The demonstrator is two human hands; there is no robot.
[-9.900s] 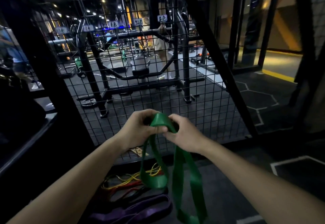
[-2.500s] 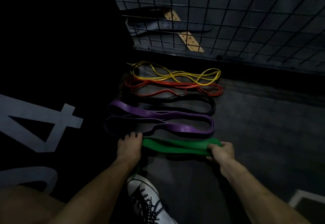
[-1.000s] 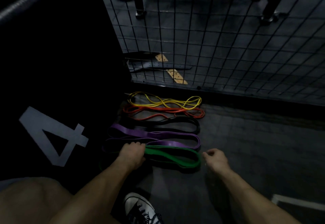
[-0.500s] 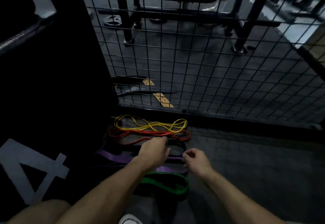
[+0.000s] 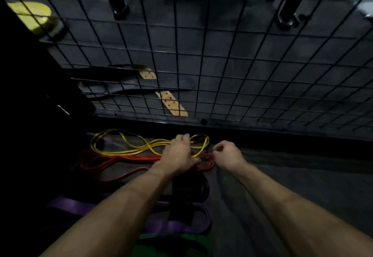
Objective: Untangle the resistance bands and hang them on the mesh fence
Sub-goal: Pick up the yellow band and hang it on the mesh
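Several resistance bands lie in a row on the dark floor before the mesh fence [image 5: 204, 54]: a thin yellow band [image 5: 129, 152] nearest the fence, then an orange band [image 5: 121, 158], a black band [image 5: 204, 186], a purple band [image 5: 76, 206] and a green band [image 5: 181, 239] at the bottom edge. My left hand [image 5: 178, 155] lies over the yellow and orange bands, its fingertips on the yellow one; whether it grips is hidden. My right hand [image 5: 227, 154] hovers by the orange band's right end with loosely curled fingers, and nothing shows between them.
Behind the fence a dark belt with a tan leather strip [image 5: 171, 105] lies on the floor. Rack feet [image 5: 119, 10] stand farther back. A black block [image 5: 30, 115] fills the left side, and a yellow object [image 5: 30, 13] shows at the top left.
Both hands have left the green band and moved forward over the purple and black bands to the yellow and orange ones. The view has tilted down and closer to the fence.
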